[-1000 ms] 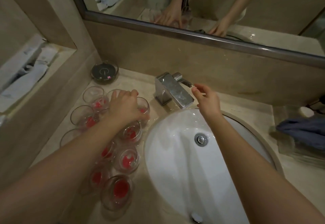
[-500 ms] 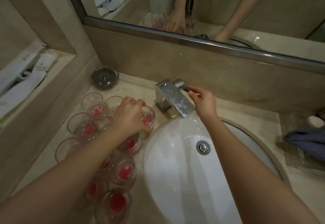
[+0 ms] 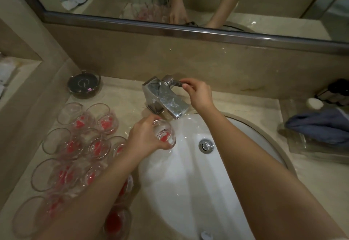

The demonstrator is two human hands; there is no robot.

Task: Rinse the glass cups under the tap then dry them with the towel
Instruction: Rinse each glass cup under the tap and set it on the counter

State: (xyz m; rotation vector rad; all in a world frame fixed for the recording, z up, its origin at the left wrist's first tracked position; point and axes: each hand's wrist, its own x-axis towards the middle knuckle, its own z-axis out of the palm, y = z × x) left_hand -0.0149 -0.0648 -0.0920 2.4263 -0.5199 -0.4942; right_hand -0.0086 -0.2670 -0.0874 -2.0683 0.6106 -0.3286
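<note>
My left hand point(image 3: 144, 136) grips a clear glass cup point(image 3: 166, 133) with a red mark at its bottom, held over the left rim of the white sink point(image 3: 188, 183), just below the chrome tap point(image 3: 166, 98). My right hand point(image 3: 198, 92) pinches the tap's lever point(image 3: 176, 83) at the back. No water shows from the spout. Several more glass cups point(image 3: 79, 145) with red bottoms stand on the counter to the left. A dark blue towel point(image 3: 319, 126) lies at the right on a clear tray.
A dark round ashtray-like dish point(image 3: 84, 85) sits behind the cups. A white soap bar point(image 3: 314, 103) and dark bottles point(image 3: 336, 90) are at the far right. The mirror frame point(image 3: 188, 32) runs above the backsplash. A side shelf point(image 3: 11, 73) holds white packets.
My left hand has lifted one cup out of the group and carried it right, under the spout. My right hand has closed on the tap lever.
</note>
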